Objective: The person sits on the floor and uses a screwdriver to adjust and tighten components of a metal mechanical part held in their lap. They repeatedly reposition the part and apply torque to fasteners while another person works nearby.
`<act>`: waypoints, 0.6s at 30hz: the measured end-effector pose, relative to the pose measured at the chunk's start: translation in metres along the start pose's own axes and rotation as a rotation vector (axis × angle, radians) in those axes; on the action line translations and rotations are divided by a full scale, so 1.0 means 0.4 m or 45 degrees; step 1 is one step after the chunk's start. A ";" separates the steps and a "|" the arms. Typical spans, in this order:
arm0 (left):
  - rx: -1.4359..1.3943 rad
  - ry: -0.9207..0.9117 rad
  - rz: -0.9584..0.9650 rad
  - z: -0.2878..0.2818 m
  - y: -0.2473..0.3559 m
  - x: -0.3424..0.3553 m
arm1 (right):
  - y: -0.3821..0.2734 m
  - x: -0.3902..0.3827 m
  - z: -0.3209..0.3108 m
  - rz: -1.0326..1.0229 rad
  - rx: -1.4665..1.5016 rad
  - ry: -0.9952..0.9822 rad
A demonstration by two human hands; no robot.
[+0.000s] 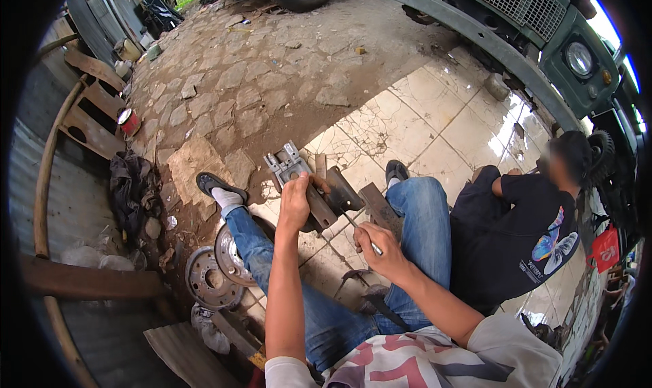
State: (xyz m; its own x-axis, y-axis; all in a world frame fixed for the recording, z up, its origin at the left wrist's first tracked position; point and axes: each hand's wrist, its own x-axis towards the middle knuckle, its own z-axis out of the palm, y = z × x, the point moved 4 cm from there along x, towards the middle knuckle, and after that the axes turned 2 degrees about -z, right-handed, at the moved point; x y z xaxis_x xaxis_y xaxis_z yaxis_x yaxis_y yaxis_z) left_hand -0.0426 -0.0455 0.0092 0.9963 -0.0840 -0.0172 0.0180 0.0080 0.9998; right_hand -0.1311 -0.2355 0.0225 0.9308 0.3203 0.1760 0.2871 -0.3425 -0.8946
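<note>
My left hand point(295, 203) is closed around the near end of a grey metal casting point(286, 162) with prongs at its far end. Under that hand, a brown metal bar point(320, 210) slants toward me. My right hand point(382, 247) grips a thin rod-shaped tool point(349, 219); its dark shaft points up and left toward the bar, and a silver end shows by the thumb. A dark metal tube point(343, 189) lies just right of the left hand. Beside it, a rusty block point(377, 206) lies near my right knee. The left fingertips are partly hidden.
Two round metal discs point(206, 279) lie by my left leg. A person in a black shirt point(519, 235) sits close on my right. Ahead, a vehicle's bumper point(468, 38) crosses the upper right. Corrugated sheets and a wooden pole point(51, 164) line the left, near a red can point(128, 121).
</note>
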 end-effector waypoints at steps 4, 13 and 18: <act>0.120 -0.055 0.012 0.037 0.011 -0.038 | -0.005 0.089 0.009 0.057 0.031 0.065; 0.018 -0.037 -0.020 -0.022 0.009 -0.030 | -0.021 0.011 0.016 0.115 0.006 -0.042; 0.097 0.077 -0.051 0.008 0.046 -0.049 | -0.005 0.093 0.040 0.060 0.065 0.081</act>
State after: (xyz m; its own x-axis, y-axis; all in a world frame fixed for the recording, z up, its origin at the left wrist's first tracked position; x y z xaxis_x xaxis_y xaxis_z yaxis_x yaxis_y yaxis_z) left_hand -0.0620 -0.0471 0.0278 0.9982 -0.0226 -0.0551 0.0534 -0.0702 0.9961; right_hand -0.1008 -0.2087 0.0240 0.9560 0.2474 0.1575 0.2321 -0.3098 -0.9220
